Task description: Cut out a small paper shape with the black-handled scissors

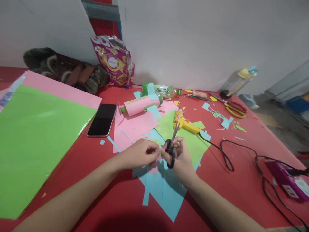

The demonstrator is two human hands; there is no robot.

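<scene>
My left hand [141,153] is closed, pinching a small pink paper piece [159,150] between thumb and fingertips. Black-handled scissors [173,146] hang on the fingers of my right hand [181,158], their blades pointing up and away from me. The right thumb and fingertips meet the same pink piece from the other side. Below both hands lie blue paper sheets [166,190] and pink scraps. Just beyond them, a yellow glue gun [187,125] rests on green paper [195,145]. A roll wrapped in pink paper [141,105] lies farther back.
A black phone [102,120] and large green sheets [43,135] are on the left. At the back are a snack bag [114,61], a plastic bottle [166,91] and pliers [235,109]. A black cable runs right to a purple power strip [287,180]. Paper scraps are scattered about.
</scene>
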